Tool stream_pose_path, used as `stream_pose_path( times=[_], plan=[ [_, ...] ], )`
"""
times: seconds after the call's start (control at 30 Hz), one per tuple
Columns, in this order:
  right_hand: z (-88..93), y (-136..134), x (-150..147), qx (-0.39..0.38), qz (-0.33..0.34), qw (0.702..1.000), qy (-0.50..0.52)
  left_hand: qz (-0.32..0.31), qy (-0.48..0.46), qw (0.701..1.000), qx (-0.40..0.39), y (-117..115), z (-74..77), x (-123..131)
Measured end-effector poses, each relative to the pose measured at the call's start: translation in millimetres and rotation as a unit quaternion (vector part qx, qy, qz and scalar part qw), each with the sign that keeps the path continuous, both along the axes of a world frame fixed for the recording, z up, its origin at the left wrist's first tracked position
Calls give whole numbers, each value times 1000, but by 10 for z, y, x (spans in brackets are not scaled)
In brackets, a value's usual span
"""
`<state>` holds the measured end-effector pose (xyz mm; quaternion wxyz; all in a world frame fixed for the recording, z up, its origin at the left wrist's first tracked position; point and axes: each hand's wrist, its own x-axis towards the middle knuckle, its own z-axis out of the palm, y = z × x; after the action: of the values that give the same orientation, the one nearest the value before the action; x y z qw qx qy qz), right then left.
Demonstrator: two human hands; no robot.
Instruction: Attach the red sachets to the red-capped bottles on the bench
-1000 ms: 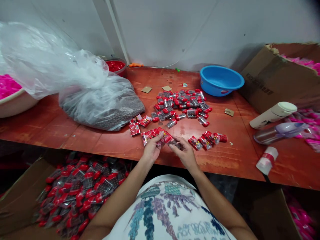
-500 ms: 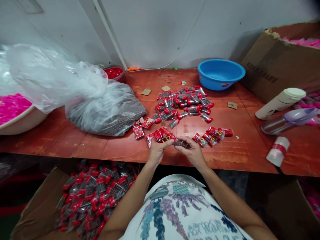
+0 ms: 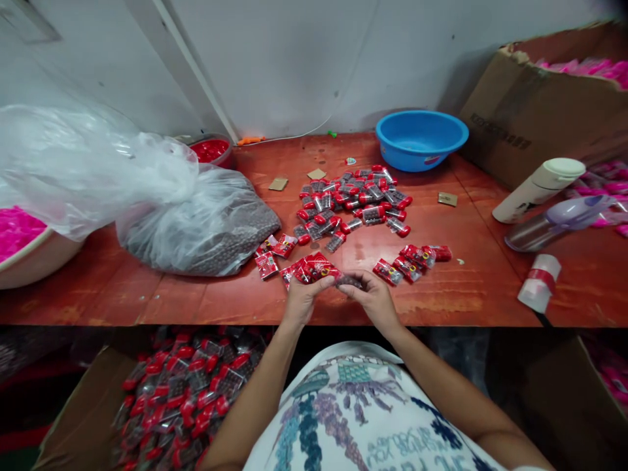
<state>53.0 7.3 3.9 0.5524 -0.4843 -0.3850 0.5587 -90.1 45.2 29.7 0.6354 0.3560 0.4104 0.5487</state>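
Observation:
My left hand (image 3: pixel 305 298) is closed on several red printed packets (image 3: pixel 314 267), fanned out beyond its fingers above the table's front edge. Pinched between the thumb and fingers of my right hand (image 3: pixel 375 299) is a small clear container of dark beads (image 3: pixel 349 281); its near end touches the packets, and my fingers cover part of it. More red packets (image 3: pixel 267 265) lie left of my left hand. Right of my right hand rest several containers wrapped in red packets (image 3: pixel 409 263). Behind both hands spreads a pile of clear containers with red caps (image 3: pixel 356 199).
A tied plastic bag of dark beads (image 3: pixel 210 222) sits left, beside a basin of pink pieces (image 3: pixel 46 255). At the back stands a blue basin (image 3: pixel 422 140). A cardboard box (image 3: pixel 515 124), a white flask (image 3: pixel 537 190) and a purple-lidded bottle (image 3: pixel 554 222) are right. Below is a box of red-capped containers (image 3: pixel 181 392).
The view has shifted slightly, so the table items sit a little further left. Both hands keep their holds, the container still at the edge of the packets.

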Motion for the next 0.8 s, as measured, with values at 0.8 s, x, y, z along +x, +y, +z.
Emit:
stream_pose_path(
  times=[0.8],
  plan=[
    [9,-26,17,78,-49,992,-90,-17,20,1000,-8,-59,51,94]
  ],
)
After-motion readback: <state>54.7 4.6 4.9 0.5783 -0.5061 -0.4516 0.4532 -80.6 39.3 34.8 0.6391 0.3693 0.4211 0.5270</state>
